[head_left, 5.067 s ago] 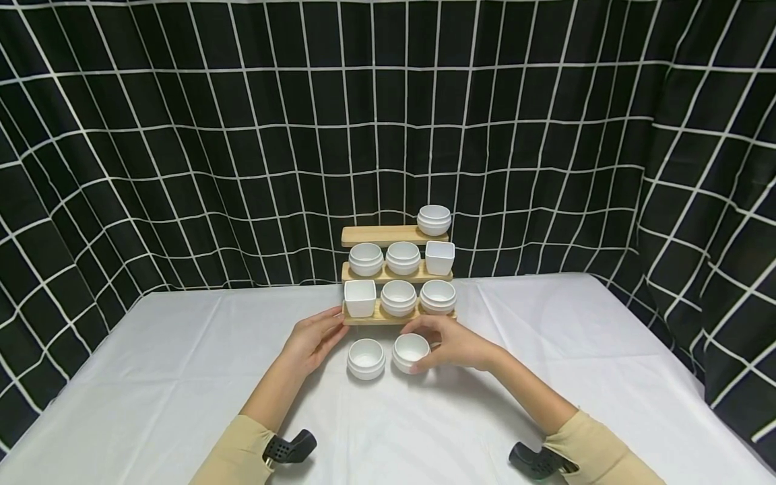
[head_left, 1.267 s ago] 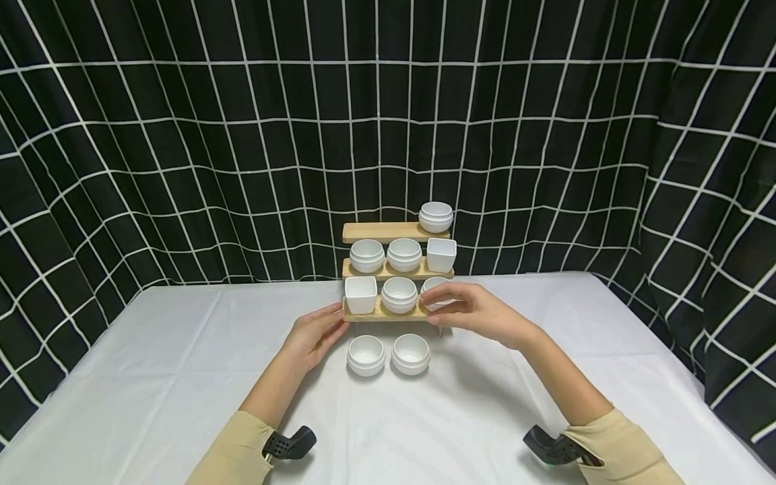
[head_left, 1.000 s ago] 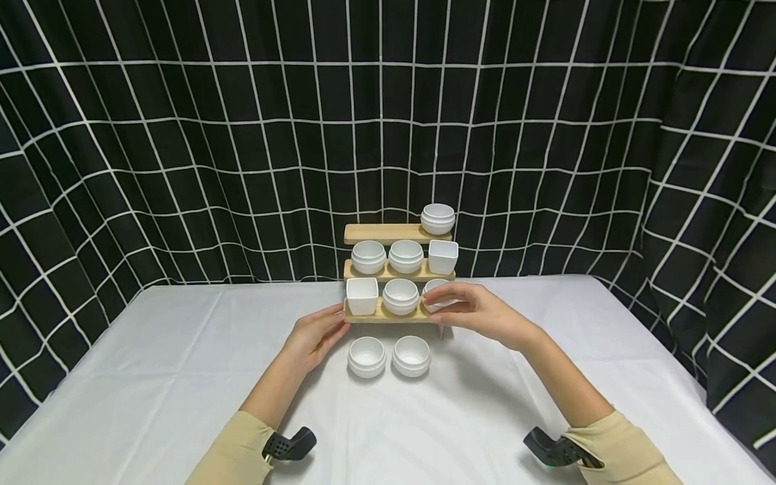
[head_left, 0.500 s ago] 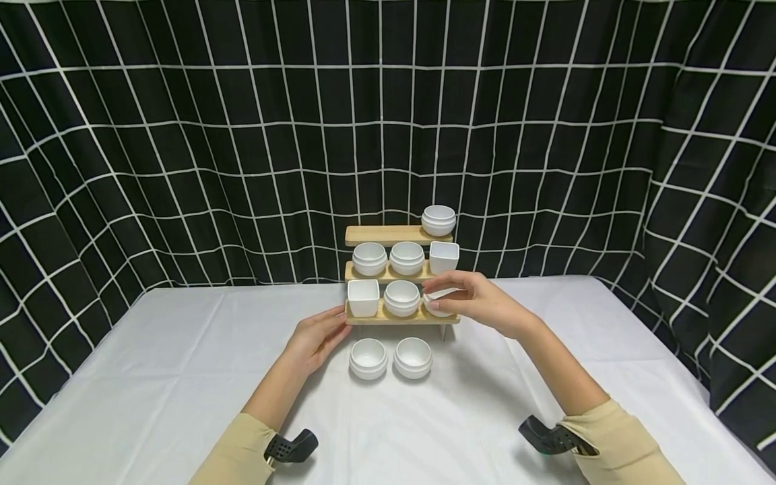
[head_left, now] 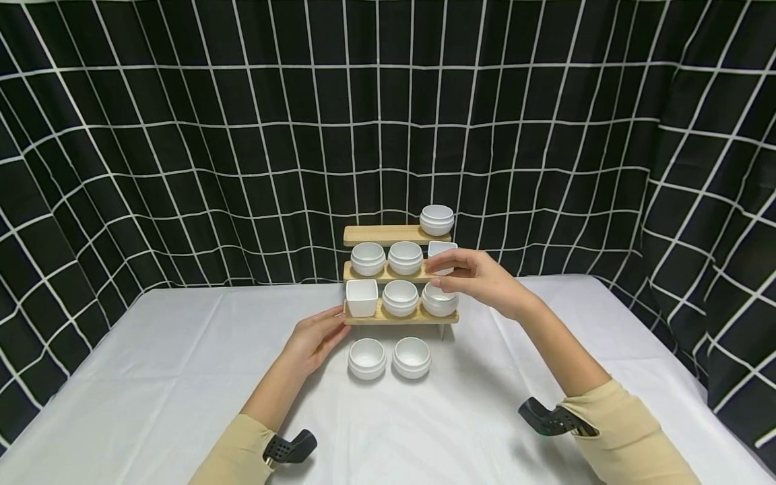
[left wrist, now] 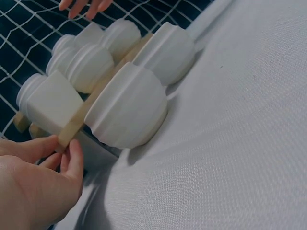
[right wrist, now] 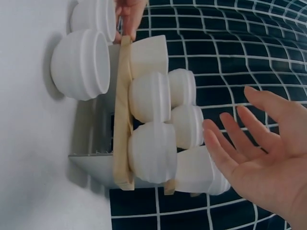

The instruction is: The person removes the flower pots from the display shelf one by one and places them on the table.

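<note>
A three-tier wooden stand [head_left: 378, 235] with white cups stands at the back of the table. My left hand [head_left: 315, 339] pinches the left end of its lowest shelf, thumb and fingers around the board [left wrist: 72, 128] in the left wrist view. My right hand [head_left: 485, 283] is raised at the stand's right side, holding nothing, its fingers spread apart in the right wrist view. Its fingertips overlap the square cup [head_left: 441, 248] on the middle shelf and the top of the right round bowl [head_left: 439, 301] on the lowest. Beside that bowl stand another round bowl [head_left: 400, 298] and a square cup [head_left: 362, 298].
Two round white bowls, a left one [head_left: 366, 359] and a right one [head_left: 411, 358], stand on the white tablecloth [head_left: 200, 377] before the stand. The top shelf bears one round bowl [head_left: 436, 220] at its right end. A black checked curtain [head_left: 291, 148] hangs behind.
My right hand went from gripping the right table bowl to the lowest shelf's right bowl, then rose off it toward the middle shelf. My left hand keeps its hold on the shelf.
</note>
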Available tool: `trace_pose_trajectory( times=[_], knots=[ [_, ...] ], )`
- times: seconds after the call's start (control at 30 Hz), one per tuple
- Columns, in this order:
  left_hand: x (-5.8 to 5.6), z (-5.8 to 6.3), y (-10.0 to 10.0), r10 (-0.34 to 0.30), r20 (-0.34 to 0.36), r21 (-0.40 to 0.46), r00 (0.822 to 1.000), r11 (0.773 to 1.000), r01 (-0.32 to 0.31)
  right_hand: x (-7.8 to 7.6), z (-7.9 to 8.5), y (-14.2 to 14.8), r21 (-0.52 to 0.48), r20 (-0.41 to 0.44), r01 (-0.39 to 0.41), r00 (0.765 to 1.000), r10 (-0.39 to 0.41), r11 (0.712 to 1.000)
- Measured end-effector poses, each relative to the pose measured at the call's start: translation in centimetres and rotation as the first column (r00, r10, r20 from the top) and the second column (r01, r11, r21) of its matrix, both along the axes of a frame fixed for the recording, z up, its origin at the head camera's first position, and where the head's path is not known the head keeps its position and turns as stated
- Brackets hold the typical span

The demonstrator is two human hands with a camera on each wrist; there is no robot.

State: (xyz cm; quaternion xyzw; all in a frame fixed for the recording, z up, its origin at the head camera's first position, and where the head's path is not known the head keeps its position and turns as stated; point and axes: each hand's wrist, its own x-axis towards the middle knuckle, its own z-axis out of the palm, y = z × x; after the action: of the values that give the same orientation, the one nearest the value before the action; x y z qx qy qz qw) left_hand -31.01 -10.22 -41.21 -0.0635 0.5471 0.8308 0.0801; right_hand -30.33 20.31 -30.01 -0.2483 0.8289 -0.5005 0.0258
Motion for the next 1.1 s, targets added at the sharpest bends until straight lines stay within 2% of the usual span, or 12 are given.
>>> trace_pose_trajectory(
  times=[0.47, 0.77, 1.1],
  knots=[
    [0.0, 0.0, 0.1, -0.003, -0.003, 0.002, 1.000, 1.000, 0.003, -0.8, 2.3, 0.3, -0.016, 0.001, 0.053, 0.999, -0.053, 0.998],
    [-0.1, -0.2, 0.0, 0.002, -0.001, 0.003, 1.000, 1.000, -0.002, -1.4, 3.5, 0.5, 0.013, -0.026, 0.081, 0.996, -0.081, 0.997],
    [-0.2, -0.3, 0.0, 0.000, -0.010, 0.009, 1.000, 1.000, 0.000, -2.3, 4.3, 0.8, -0.004, -0.020, 0.107, 0.994, -0.107, 0.994]
  ],
)
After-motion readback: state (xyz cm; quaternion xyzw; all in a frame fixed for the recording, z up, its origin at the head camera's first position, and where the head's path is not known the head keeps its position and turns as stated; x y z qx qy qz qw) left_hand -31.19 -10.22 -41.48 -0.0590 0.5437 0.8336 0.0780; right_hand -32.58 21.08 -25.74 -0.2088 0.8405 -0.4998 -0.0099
